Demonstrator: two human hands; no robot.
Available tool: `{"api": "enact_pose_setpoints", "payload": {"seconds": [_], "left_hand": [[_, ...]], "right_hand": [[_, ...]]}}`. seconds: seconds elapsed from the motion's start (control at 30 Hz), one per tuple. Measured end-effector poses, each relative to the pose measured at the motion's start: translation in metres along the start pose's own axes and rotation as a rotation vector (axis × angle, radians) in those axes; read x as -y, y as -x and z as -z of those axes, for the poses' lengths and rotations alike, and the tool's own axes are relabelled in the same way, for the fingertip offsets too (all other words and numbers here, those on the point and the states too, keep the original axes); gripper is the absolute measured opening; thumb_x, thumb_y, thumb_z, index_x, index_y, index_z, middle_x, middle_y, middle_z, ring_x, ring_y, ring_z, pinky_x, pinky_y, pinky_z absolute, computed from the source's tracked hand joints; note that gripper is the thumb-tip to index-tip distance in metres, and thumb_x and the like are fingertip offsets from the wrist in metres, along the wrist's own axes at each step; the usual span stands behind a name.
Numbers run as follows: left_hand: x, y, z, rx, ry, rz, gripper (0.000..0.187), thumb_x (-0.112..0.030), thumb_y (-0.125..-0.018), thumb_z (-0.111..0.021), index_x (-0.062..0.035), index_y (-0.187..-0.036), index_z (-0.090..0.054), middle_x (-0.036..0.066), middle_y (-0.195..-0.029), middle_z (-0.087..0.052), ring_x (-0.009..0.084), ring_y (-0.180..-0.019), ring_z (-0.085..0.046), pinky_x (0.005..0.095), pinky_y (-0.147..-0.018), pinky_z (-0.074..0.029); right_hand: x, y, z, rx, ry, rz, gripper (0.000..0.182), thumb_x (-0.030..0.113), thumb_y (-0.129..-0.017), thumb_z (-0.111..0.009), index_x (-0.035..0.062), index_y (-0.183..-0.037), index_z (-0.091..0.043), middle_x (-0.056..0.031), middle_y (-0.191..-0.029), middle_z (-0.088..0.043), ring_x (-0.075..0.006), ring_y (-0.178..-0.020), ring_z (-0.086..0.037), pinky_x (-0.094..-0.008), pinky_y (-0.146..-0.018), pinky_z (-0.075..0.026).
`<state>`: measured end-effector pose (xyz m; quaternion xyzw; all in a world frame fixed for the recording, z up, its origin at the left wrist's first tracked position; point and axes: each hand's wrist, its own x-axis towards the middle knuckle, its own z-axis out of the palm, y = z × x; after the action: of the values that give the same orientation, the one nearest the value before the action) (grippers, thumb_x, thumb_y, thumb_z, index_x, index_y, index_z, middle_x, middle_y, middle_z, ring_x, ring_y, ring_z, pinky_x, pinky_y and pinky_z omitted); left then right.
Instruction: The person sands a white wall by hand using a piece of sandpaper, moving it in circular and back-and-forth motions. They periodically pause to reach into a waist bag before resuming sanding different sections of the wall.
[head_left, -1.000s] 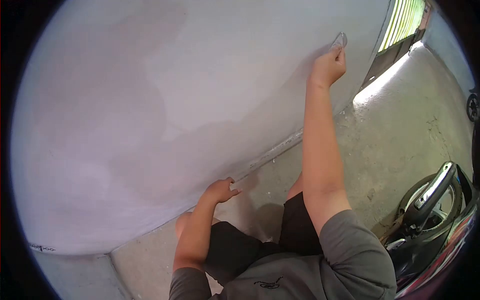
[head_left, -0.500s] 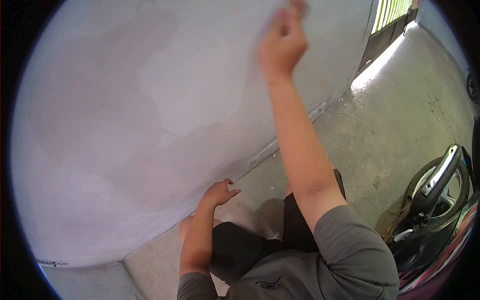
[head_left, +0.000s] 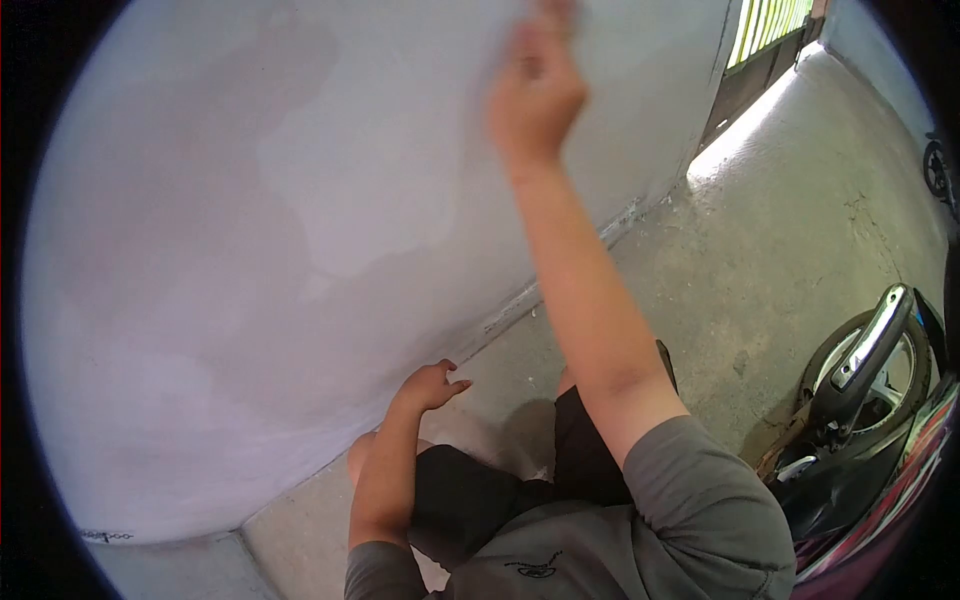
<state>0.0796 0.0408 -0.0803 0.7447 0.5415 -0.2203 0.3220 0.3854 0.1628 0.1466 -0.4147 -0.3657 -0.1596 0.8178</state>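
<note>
My right hand [head_left: 537, 100] is raised in front of the pale wall [head_left: 370, 220], near the top of the view. Its fingers are curled together in a pinch and smeared by motion; whatever they hold, if anything, I cannot make out. Lower down, my left hand [head_left: 432, 386] hangs over my knee, close to the wall's foot. Nothing is in it, and its thumb stands apart from the loosely bent fingers. Large damp-looking patches mark the wall's surface.
To the right, a motorbike wheel [head_left: 868, 375] and a silver-and-black exhaust [head_left: 872, 335] stand on the concrete floor [head_left: 740, 280]. Another wheel [head_left: 935, 168] shows at the far right. A slatted gate [head_left: 768, 35] lets light in at the upper right. A small chain [head_left: 107, 536] lies lower left.
My right hand has moved slightly left across the wall, still pinched. The whole view has shifted a little, and my left hand keeps about the same pose.
</note>
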Motion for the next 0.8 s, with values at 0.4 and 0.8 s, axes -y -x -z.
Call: {"api": "enact_pose_setpoints", "payload": {"seconds": [0.4, 0.8], "left_hand": [[0.002, 0.011, 0.006, -0.019, 0.015, 0.005, 0.069, -0.058, -0.09, -0.063, -0.0045, -0.133, -0.056, 0.019, -0.112, -0.07, 0.0361, -0.111, -0.064, 0.0454, -0.095, -0.05], [0.001, 0.0, 0.002, -0.01, -0.006, -0.057, 0.07, -0.058, -0.088, -0.064, -0.0041, -0.133, -0.056, 0.021, -0.115, -0.069, 0.0373, -0.113, -0.063, 0.0454, -0.096, -0.05]], "right_hand": [[0.068, 0.056, -0.027, 0.251, -0.112, 0.47, 0.034, 0.011, -0.089, -0.064, 0.0097, -0.123, -0.069, -0.0101, -0.133, -0.065, -0.0297, -0.129, -0.058, -0.0446, -0.107, -0.046], [-0.019, 0.033, 0.008, 0.029, 0.107, 0.151, 0.041, 0.005, -0.097, -0.054, -0.0003, -0.137, -0.057, -0.0215, -0.147, -0.05, -0.0364, -0.139, -0.046, -0.0444, -0.114, -0.037]]}}
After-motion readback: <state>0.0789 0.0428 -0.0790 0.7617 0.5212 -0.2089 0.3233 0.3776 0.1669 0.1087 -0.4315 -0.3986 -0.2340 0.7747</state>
